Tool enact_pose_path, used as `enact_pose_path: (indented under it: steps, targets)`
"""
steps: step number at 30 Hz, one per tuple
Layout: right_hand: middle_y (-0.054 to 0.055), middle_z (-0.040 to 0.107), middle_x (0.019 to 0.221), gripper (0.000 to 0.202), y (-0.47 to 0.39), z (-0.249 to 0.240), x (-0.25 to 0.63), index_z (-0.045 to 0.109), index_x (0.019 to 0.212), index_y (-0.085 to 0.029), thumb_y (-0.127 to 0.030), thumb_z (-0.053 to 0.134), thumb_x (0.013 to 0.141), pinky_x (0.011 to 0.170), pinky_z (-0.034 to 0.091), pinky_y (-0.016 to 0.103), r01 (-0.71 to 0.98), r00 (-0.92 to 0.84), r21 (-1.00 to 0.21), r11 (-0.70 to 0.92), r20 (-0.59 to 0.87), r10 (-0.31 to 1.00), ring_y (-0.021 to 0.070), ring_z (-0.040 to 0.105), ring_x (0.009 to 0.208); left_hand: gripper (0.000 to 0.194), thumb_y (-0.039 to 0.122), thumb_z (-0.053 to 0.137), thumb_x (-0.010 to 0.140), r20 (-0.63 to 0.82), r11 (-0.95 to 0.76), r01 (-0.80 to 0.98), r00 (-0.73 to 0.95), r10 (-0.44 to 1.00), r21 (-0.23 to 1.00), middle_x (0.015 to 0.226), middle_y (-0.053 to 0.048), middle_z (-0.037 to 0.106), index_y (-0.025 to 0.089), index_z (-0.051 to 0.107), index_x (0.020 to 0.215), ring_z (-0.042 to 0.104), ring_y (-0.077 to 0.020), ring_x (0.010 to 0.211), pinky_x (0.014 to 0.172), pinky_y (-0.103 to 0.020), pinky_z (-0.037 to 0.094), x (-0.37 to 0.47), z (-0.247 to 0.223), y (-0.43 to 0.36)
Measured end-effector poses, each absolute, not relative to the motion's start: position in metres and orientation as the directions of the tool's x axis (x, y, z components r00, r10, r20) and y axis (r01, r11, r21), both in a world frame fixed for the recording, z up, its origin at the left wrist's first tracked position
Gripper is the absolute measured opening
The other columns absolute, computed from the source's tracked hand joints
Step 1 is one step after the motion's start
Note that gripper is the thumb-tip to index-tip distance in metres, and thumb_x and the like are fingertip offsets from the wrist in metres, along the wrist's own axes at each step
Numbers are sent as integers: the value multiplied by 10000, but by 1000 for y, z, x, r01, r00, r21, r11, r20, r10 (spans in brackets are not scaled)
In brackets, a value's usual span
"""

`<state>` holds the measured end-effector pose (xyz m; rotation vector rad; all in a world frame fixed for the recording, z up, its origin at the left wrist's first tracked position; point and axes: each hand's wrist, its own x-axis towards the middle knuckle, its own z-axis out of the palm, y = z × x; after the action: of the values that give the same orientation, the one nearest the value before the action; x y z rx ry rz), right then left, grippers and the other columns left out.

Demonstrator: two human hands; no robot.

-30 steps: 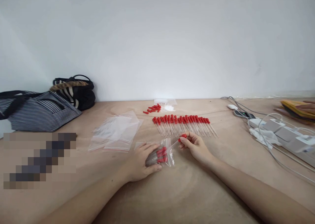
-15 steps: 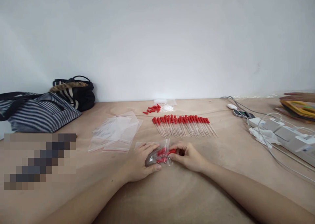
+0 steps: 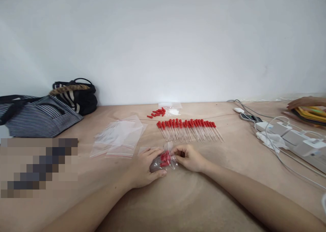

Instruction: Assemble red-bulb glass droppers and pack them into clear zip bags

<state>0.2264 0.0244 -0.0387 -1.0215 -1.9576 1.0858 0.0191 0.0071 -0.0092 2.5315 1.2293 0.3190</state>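
A clear zip bag [image 3: 156, 165] with several red rubber bulbs [image 3: 165, 159] inside lies on the wooden table between my hands. My left hand [image 3: 146, 165] holds its left part, fingers over the top and thumb along the near side. My right hand [image 3: 187, 158] is closed at the bag's right-hand mouth, thumb and forefinger pinched on its edge; whether a bulb is also between the fingertips is hidden. Just beyond lies a row of droppers [image 3: 187, 125] with red bulbs and thin clear stems.
Flat zip bags [image 3: 119, 137] overlap at left. Loose red bulbs [image 3: 158, 112] and a bag of clear tubes [image 3: 173, 111] lie near the wall. Striped and black bags [image 3: 46, 114] stand far left. Chargers and cables [image 3: 297, 137] line the right; another person's hand [image 3: 307, 103] rests on yellow packets.
My right hand has moved slightly left at the bag's mouth. The red bulb that stuck out at its fingers now lies in the bag with the others.
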Motion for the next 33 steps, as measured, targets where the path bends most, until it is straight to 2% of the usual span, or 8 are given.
enact_pose_path:
  steps: [5,10,19,24,26,29,31,33]
  targets:
    - [-20,587,620,52,27,-33,221,598,764,-168,-192,569,729,503,365,179,390,-424,-837,384,207,882,74,484,518,606,456,572,725,105,-608,704,618,779,367,1260,-115,495,183,399,1237,446,-270,1153,990,-470,311,18,-10,8]
    - [-34,613,630,78,25,-31,223,616,801,-213,-238,556,759,539,368,182,447,-509,-757,476,223,832,83,526,560,506,447,483,799,136,-629,678,632,763,381,1229,-97,521,190,408,1228,478,-242,1114,946,-408,373,15,-10,11]
    - [-5,668,700,150,26,-39,223,674,802,-219,-324,580,749,571,405,215,422,-503,-762,491,254,826,119,586,614,562,478,526,759,142,-614,728,603,785,305,1266,-97,497,203,423,1238,419,-281,1179,1021,-501,238,13,-13,13]
    - [4,679,840,181,25,-29,229,676,865,-239,-261,515,787,638,423,223,363,-589,-729,580,303,749,125,600,722,443,412,432,838,123,-594,745,588,799,303,1275,-74,493,225,436,1240,406,-242,1198,1036,-492,217,11,-10,12]
    - [12,678,799,167,35,-23,238,676,815,-210,-254,522,770,616,424,215,442,-476,-745,499,277,835,122,596,686,430,389,427,843,108,-594,741,594,797,311,1284,-70,485,232,437,1243,418,-233,1189,1035,-483,232,10,-11,12]
    - [31,660,703,117,62,-14,261,655,701,-176,-239,556,712,584,405,216,725,-87,-656,210,216,973,132,583,642,429,383,437,836,103,-594,738,596,796,321,1288,-73,481,223,455,1234,420,-232,1186,1026,-464,265,11,-12,13]
    - [47,654,731,97,80,-9,277,642,682,-178,-244,571,680,586,387,219,853,133,-521,-25,172,976,150,587,695,433,386,435,836,102,-592,738,595,797,323,1286,-78,483,211,460,1231,417,-236,1189,1018,-458,282,12,-12,14]
    - [76,630,653,125,95,-6,289,614,594,-159,-256,571,660,541,366,237,865,217,-485,-127,134,967,179,585,653,433,391,428,840,99,-594,738,597,796,322,1283,-77,485,212,458,1233,419,-234,1187,1013,-453,293,14,-10,13]
